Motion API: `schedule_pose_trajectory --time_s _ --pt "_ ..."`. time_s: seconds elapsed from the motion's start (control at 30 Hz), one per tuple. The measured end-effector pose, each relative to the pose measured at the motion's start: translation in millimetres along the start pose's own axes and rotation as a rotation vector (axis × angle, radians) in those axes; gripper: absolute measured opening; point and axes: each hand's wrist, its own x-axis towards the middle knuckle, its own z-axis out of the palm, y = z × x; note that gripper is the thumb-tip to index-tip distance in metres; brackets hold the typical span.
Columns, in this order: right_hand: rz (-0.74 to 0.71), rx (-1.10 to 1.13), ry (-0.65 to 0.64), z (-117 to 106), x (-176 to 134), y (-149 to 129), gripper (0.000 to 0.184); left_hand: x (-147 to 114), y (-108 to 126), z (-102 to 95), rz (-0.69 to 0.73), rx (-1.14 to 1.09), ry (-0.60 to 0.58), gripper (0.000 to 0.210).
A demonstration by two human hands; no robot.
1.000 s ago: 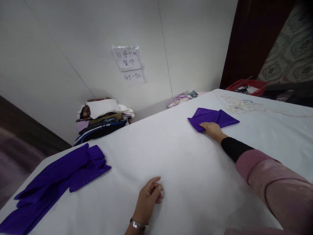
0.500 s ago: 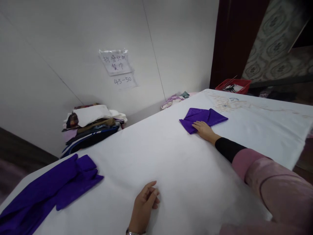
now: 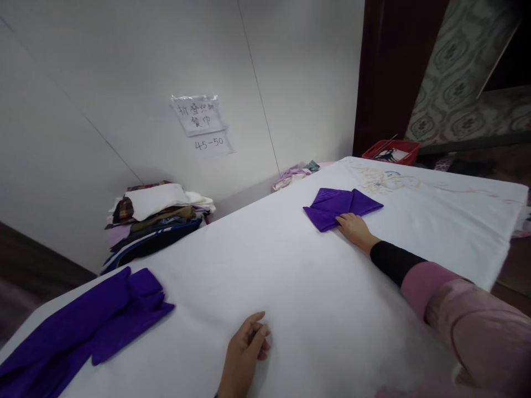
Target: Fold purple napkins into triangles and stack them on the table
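A purple cloth napkin point(image 3: 332, 200) lies folded into a pointed, winged shape on the white-covered table point(image 3: 269, 260). The fingertips of my right hand point(image 3: 354, 228) rest on its near edge, fingers extended and not gripping it; the thumb is hidden. At the front middle, my left hand point(image 3: 244, 348) hovers over or rests on the tablecloth, its fingers loosely curled with nothing in them. Further left lie more purple cloths point(image 3: 83, 326), overlapping and rumpled, apart from both hands.
Against the wall beyond the table stands a pile of folded clothes point(image 3: 157, 215). Some lilac fabric point(image 3: 292, 176) lies further along. A red basket point(image 3: 392, 152) is past the far corner. Paper signs with handwriting point(image 3: 201, 119) hang on the wall.
My right hand has slid back toward me, from over the folded napkin to its near edge. The left hand stays about where it was. The view has shifted slightly.
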Motion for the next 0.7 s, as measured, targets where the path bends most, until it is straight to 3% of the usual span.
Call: schedule_pose_trajectory --time_s 0.3,0.7 --pt "-0.066 -0.021 0.017 0 -7 0 0.032 -2 2 1.2 -0.001 -0.002 0.001 0.053" --pt "-0.019 0.012 0.047 11 -9 11 0.037 0 3 2.9 -0.006 -0.021 0.002 0.051"
